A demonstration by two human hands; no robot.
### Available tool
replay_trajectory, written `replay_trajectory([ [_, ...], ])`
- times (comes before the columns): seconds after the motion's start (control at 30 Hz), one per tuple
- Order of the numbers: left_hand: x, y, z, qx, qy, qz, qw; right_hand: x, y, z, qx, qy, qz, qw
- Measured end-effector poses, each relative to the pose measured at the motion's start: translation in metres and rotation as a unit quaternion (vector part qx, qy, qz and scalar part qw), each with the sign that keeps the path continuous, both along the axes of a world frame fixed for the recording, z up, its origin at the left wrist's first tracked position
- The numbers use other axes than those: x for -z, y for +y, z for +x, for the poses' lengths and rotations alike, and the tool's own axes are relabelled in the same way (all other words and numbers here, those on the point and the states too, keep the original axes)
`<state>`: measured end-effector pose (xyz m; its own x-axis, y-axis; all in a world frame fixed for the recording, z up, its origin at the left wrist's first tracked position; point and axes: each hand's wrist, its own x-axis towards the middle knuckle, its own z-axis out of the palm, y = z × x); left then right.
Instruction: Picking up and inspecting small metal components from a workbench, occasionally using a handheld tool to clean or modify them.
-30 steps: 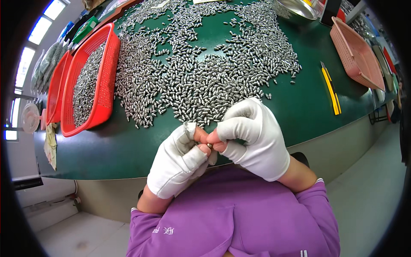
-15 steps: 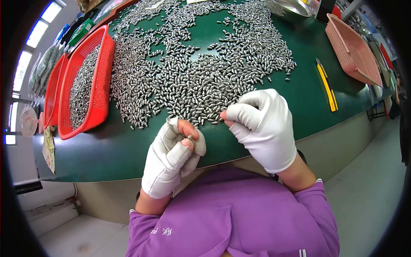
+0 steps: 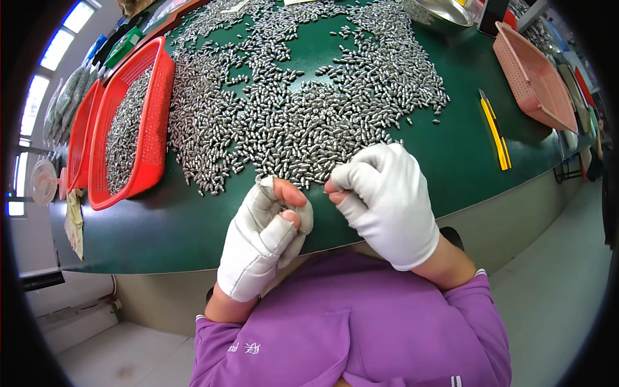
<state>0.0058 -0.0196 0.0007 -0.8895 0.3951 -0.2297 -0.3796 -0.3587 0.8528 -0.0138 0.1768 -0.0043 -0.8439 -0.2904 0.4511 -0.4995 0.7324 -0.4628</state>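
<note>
A spread of small silver grooved metal parts (image 3: 329, 126) covers much of the green table in front of me. Nearest its front edge is my left hand (image 3: 258, 235), in a white glove with bare thumb and index tips. Those two tips are slightly apart, while the other fingers curl inward and conceal what lies in the palm. My right hand (image 3: 390, 203), gloved the same way, is beside the pile's near right edge. Its thumb and index finger are pinched together; anything between them is too small to make out.
At the left, a red plastic basket (image 3: 160, 122) holds more metal parts, with another red basket (image 3: 82, 135) beside it. A yellow utility knife (image 3: 495, 132) lies on the green table (image 3: 161, 238) at the right, near a pink basket (image 3: 532, 87). A metal bowl (image 3: 448, 11) stands farther back.
My right hand has moved left and slightly down, closer to my left. The small metal part that showed between my left thumb and index finger is no longer visible there.
</note>
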Motion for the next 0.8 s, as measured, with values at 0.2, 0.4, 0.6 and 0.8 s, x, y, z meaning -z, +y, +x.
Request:
replay_trajectory([
  [0.2, -0.011, 0.006, -0.001, 0.021, -0.029, -0.065, 0.997, -0.002, -0.007, 0.004, -0.111, -0.068, -0.261, 0.957],
  [0.4, -0.007, 0.009, 0.004, -0.026, -0.004, -0.080, 0.996, -0.001, -0.010, 0.002, -0.111, 0.004, -0.273, 0.955],
  [0.6, -0.006, 0.005, 0.003, 0.006, -0.015, -0.068, 0.998, -0.002, -0.006, -0.003, -0.161, 0.028, -0.218, 0.962],
  [0.8, -0.005, 0.004, 0.000, -0.001, -0.002, -0.028, 1.000, 0.000, -0.001, -0.008, -0.148, 0.049, -0.183, 0.971],
])
